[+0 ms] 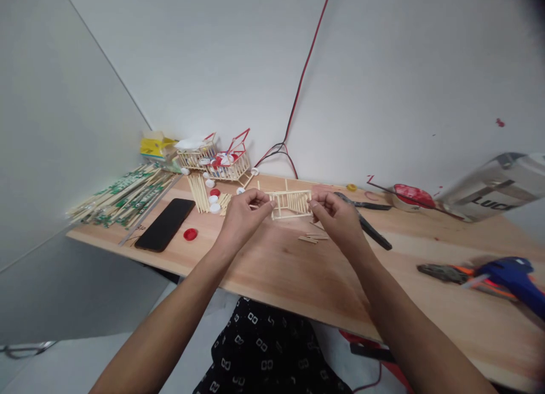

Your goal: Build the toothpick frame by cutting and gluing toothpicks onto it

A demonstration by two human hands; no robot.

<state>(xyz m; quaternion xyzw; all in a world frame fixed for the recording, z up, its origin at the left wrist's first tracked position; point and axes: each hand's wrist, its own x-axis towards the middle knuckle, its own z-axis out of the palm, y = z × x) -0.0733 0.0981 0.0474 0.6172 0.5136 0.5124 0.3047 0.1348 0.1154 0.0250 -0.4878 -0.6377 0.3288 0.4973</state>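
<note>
I hold a small frame of thin wooden sticks [290,204] above the wooden table [276,269], between both hands. My left hand [244,212] pinches its left end, fingers closed. My right hand [336,215] pinches the right end, fingers closed too. A few loose cut sticks [313,238] lie on the table just below the right hand.
Two finished stick carts [219,158] stand at the back left, with bottle caps [213,200] and stick bundles [198,192] by them. A black phone [165,223], a red cap [190,234] and wrapped chopsticks [123,195] lie left. Black cutters [366,223], a blue glue gun [511,277] and a metal case [498,189] are right.
</note>
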